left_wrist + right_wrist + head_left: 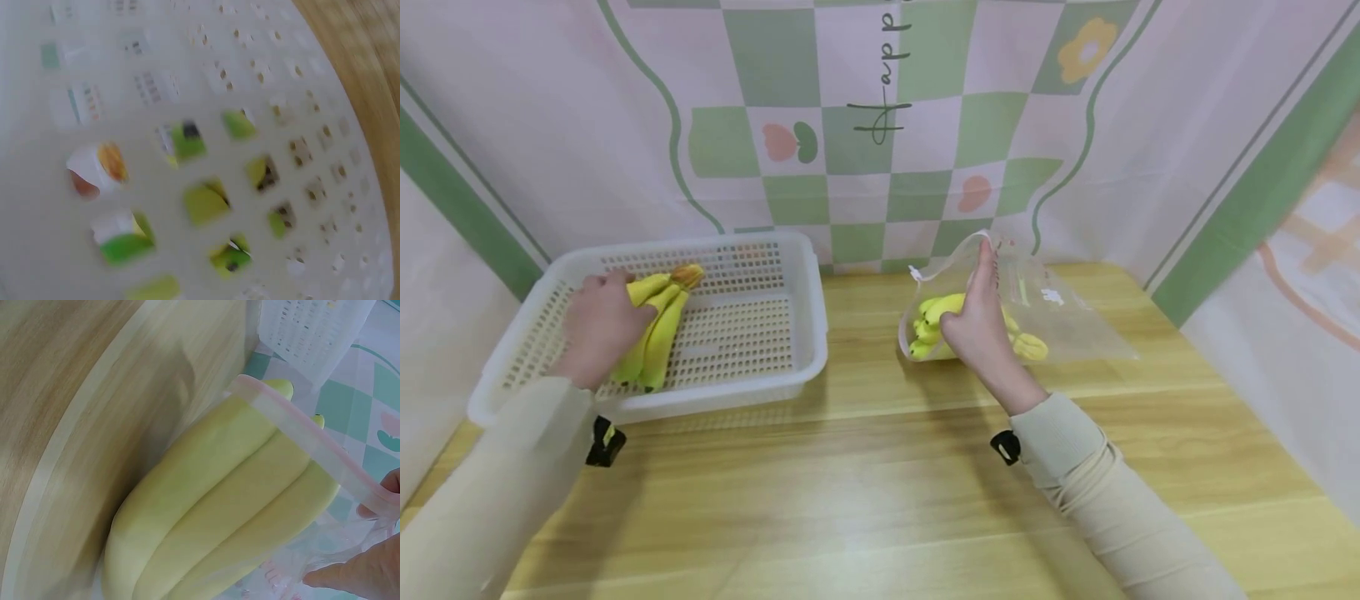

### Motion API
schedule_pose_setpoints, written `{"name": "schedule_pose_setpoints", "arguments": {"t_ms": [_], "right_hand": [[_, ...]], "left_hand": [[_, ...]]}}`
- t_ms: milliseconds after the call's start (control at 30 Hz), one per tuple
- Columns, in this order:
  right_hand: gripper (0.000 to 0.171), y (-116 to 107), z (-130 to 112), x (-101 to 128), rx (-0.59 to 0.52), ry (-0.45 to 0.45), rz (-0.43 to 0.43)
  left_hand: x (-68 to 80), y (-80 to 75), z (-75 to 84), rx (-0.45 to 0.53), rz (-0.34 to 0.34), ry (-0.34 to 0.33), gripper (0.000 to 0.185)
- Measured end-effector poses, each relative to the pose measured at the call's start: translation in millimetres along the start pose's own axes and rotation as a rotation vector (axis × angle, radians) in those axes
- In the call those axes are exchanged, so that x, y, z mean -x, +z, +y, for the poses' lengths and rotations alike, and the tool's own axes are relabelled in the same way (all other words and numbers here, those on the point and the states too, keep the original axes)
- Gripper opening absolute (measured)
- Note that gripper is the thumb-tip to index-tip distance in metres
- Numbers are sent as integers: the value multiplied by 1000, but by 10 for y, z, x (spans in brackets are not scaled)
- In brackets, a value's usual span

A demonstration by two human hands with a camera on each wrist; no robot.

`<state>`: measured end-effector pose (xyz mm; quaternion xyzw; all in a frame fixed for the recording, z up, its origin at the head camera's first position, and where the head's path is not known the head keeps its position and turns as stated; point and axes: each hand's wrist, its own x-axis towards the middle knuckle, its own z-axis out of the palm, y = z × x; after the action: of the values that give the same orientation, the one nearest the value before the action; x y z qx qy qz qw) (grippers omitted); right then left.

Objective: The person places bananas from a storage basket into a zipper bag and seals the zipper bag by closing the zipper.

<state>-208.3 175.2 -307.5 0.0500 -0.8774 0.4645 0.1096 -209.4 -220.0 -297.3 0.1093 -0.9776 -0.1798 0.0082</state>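
Observation:
My left hand (601, 321) reaches into a white plastic basket (817, 321) and grips a bunch of yellow bananas (662, 337) with greenish tips. Its stem end points up and away from me. Through the holes of the basket wall (150, 119), the left wrist view catches bits of yellow and green; the hand is hidden there. On the right, a clear plastic bag (1078, 321) lies on its side with its mouth facing left. More bananas (206, 500) are inside it. My right hand (985, 333) pinches the bag's upper rim between thumb and fingers, holding the mouth apart.
The wooden table (850, 500) runs under both the basket and the bag. Behind it hangs a cloth (857, 75) with green and white checks. A black wrist strap (606, 442) shows at the left sleeve, another (1006, 447) at the right.

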Motion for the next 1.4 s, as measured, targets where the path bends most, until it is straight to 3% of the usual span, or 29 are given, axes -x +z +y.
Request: {"name": "schedule_pose_setpoints", "arguments": {"t_ms": [200, 467, 733, 1400], "right_hand": [[108, 7, 8, -5, -7, 3, -8], [108, 6, 21, -8, -8, 4, -8], [107, 17, 35, -3, 6, -4, -9], [105, 30, 51, 6, 12, -14, -7]], "left_hand": [[-17, -14, -189, 13, -40, -57, 67], [-18, 21, -281, 47, -103, -115, 78], [13, 67, -273, 20, -131, -130, 74], [26, 127, -222, 94, -163, -165, 74]]}}
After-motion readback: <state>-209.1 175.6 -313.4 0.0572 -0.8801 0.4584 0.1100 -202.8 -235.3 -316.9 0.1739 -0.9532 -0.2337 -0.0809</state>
